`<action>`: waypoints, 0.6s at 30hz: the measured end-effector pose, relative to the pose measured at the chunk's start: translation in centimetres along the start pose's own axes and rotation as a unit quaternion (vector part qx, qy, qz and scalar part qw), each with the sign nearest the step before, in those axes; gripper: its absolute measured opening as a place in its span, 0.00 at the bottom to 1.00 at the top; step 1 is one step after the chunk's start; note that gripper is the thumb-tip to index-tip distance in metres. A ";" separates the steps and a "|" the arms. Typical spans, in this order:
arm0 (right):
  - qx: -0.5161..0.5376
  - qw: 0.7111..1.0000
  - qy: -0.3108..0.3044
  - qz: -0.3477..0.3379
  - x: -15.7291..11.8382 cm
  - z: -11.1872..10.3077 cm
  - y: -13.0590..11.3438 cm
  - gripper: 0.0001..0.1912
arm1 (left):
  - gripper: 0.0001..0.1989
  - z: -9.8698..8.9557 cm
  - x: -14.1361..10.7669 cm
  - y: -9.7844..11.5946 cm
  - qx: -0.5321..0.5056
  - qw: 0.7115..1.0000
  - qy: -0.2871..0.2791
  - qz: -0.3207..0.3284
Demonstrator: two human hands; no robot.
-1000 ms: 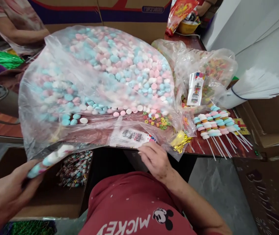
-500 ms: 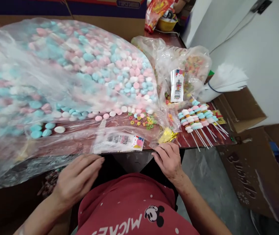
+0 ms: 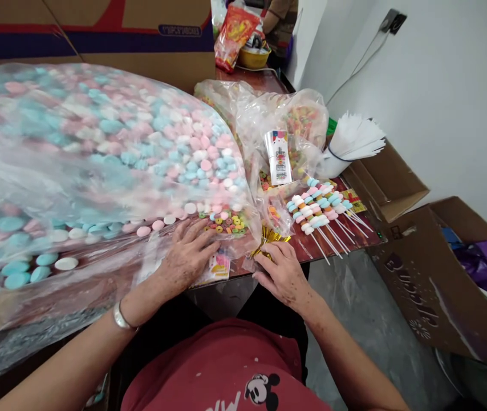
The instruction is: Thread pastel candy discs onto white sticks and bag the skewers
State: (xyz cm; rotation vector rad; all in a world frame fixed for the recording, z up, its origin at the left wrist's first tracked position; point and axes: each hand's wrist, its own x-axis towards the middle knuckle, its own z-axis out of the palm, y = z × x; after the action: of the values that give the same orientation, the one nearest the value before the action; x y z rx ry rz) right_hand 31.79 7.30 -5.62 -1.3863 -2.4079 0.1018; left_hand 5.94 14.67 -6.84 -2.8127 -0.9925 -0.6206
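Observation:
My left hand [image 3: 186, 257] lies with fingers spread over a clear printed bag [image 3: 219, 267] near the table's front edge, its fingertips close to some loose ring-shaped candies [image 3: 230, 222]. At the edge, my right hand [image 3: 284, 271] has its fingers curled against a bunch of gold twist ties [image 3: 271, 235]; what lies between the fingertips is hidden. Right of it rest several marshmallow skewers [image 3: 316, 206] on white sticks. A huge clear bag of pink, blue and white marshmallows [image 3: 141, 142] fills the left side, with loose blue marshmallows [image 3: 16, 279] at its front.
Behind the skewers are a bag of ring candies [image 3: 303, 117], a stack of printed cards [image 3: 278, 157] and a cup of white sticks [image 3: 337, 162]. Open cardboard boxes [image 3: 414, 285] stand right of the table. A large carton [image 3: 141, 68] blocks the back. Another person's arm [image 3: 272, 20] shows behind.
My left hand has moved up and right from below the table edge onto the printed bag. My right hand has moved forward to the gold ties. The view has shifted right.

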 end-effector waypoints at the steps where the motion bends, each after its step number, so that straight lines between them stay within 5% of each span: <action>1: 0.001 1.000 -0.004 -0.001 0.0 -0.1 0.1 0.11 | 0.13 0.0 0.0 -0.2 0.007 1.000 -0.001 0.000; 9: -0.047 0.992 0.105 0.058 2.1 -2.3 2.1 0.14 | 0.13 0.1 -0.2 -0.5 0.046 0.999 0.013 0.024; 14: -0.125 0.987 0.042 0.091 5.7 -3.6 4.0 0.24 | 0.12 0.6 -0.5 -0.6 0.068 0.997 0.026 0.033; 18: -0.146 0.986 -0.004 0.076 8.2 -1.8 5.5 0.28 | 0.11 0.9 -0.6 -0.7 0.066 0.996 0.038 0.036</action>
State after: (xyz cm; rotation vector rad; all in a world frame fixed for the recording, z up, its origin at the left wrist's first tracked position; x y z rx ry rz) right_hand 33.21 16.93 -3.05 -1.6991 -2.3911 -0.2167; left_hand 5.42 15.06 -7.95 -2.6751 -0.8818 -0.6237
